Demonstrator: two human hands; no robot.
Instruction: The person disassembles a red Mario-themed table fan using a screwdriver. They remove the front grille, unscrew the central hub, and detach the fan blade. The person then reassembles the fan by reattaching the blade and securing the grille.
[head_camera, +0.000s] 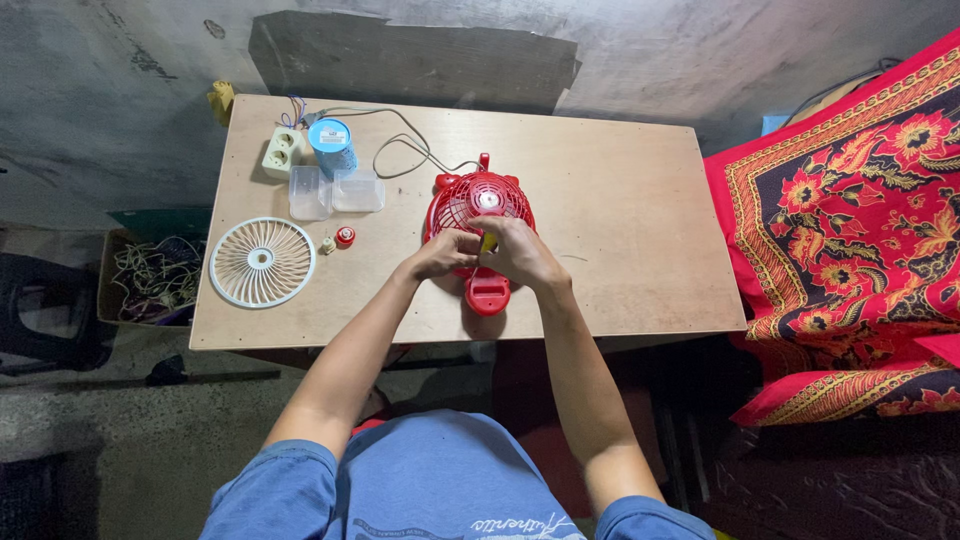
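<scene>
Gripping a yellow-handled tool (488, 241), right hand (520, 255) closed over a small red plastic fan (478, 225) at mid-table, left hand (445, 252) clenched on its near grille, two clear plastic boxes (336, 191) far left, contents unclear, blue-labelled cylindrical tub (331, 146) beyond, white round grille (263, 262) left on the plywood table (620, 210).

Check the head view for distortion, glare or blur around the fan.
Head view: wide-angle bend curves the table edges; soft even light, no glare; red fan and both hands, left and right, sharp; floor below dim.
</scene>
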